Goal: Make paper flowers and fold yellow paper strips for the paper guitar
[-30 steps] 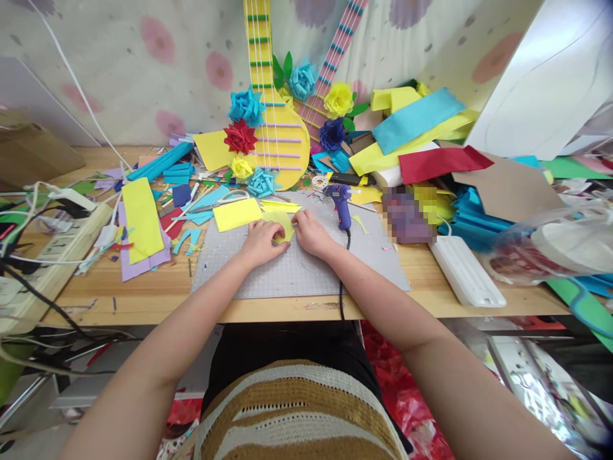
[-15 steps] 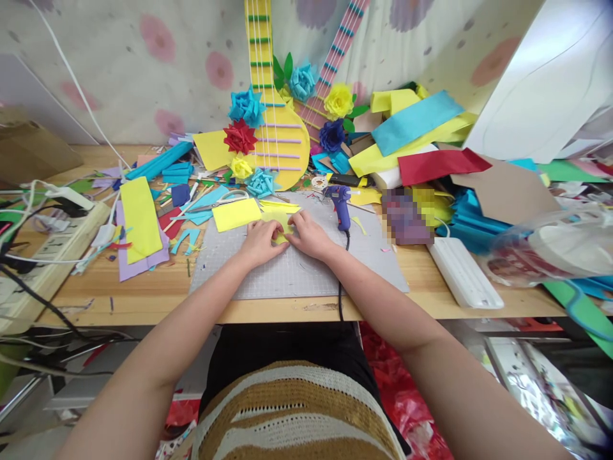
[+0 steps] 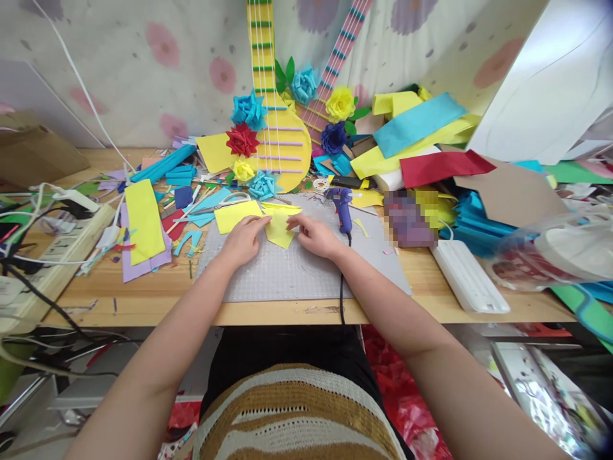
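Note:
A small yellow paper piece with a pointed lower end lies on the grey cutting mat between my hands. My left hand is at its left, fingertips by its upper left edge, partly over a yellow rectangle of paper. Fingers bent, my right hand is at the piece's right edge; whether it pinches the paper is unclear. Folded yellow strips lie just behind. A blue glue gun stands to the right of my right hand.
Behind the mat stand a yellow paper guitar with paper flowers and a pink one. Scissors and paper scraps lie at the left. On the right are paper sheets, a white power strip and a clear plastic container.
My hands have moved apart, the left one further to the left. The yellow piece, mostly covered by my fingers before, now shows flat between them. The view has shifted slightly.

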The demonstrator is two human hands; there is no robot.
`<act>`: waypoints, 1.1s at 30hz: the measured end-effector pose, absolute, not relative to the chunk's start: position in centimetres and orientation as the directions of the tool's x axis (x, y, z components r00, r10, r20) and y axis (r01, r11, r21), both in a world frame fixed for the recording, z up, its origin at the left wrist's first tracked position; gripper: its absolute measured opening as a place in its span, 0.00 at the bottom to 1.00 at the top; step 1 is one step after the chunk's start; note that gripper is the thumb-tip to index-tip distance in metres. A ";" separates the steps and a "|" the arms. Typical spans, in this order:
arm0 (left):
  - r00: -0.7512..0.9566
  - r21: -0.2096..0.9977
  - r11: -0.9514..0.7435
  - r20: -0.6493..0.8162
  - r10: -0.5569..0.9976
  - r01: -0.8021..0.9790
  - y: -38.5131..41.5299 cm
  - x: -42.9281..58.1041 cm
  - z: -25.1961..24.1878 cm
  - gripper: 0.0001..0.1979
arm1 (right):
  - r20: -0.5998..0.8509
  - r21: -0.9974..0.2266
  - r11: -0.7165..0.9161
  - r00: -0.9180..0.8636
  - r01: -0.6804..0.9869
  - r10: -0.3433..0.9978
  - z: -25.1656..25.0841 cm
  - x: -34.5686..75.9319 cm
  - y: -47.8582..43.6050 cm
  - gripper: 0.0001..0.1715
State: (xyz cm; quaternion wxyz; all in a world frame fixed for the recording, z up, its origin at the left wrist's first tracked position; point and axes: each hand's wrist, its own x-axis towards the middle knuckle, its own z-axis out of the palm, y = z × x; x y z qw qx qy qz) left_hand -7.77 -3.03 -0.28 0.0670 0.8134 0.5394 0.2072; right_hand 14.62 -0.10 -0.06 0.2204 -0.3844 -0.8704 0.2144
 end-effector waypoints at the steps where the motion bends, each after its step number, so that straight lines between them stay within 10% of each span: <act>1: 0.349 0.311 -0.416 0.249 0.903 0.854 -3.1 -7.8 -0.3 0.32 | 0.215 -0.540 0.643 -0.649 0.543 0.729 0.0 14.7 -0.2 0.28; 10: 0.339 0.189 -0.401 0.292 0.894 0.896 -4.5 -5.7 1.1 0.24 | 0.227 -0.385 0.652 -0.617 0.654 0.753 0.2 14.9 0.6 0.27; 19: 0.387 0.582 -0.444 0.229 0.893 0.681 -4.2 -5.6 0.3 0.38 | 0.221 -0.321 0.708 -0.677 0.629 0.702 -1.4 15.4 2.0 0.34; 33: 0.354 0.300 -0.413 0.232 0.906 0.860 -4.1 -5.7 0.3 0.34 | 0.233 -0.371 0.691 -0.658 0.621 0.716 0.5 15.1 0.5 0.28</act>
